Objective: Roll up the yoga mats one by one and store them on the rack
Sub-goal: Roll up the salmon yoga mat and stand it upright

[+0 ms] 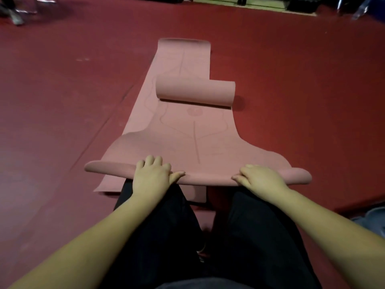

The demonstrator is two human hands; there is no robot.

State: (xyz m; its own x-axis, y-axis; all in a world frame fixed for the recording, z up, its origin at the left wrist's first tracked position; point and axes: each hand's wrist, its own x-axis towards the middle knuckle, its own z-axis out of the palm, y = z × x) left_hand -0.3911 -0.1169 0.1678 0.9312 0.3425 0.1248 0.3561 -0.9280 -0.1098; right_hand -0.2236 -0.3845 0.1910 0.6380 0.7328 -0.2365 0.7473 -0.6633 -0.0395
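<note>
Two pink yoga mats lie stacked on the red floor. The upper mat (193,138) has its far end curled into a loose roll (194,92) and its near edge lifted and folded over into a thin roll (208,179). My left hand (153,174) grips that near roll left of centre, fingers curled over its top. My right hand (261,177) grips it right of centre the same way. The lower mat (183,57) lies flat underneath and stretches farther away, its far end slightly curled. No rack is in view.
My knees in black trousers (208,236) are just behind the near roll. The red floor (62,101) spreads wide on both sides. Dark equipment and a chair leg (16,17) stand along the far edge. A grey object (373,217) sits at the right edge.
</note>
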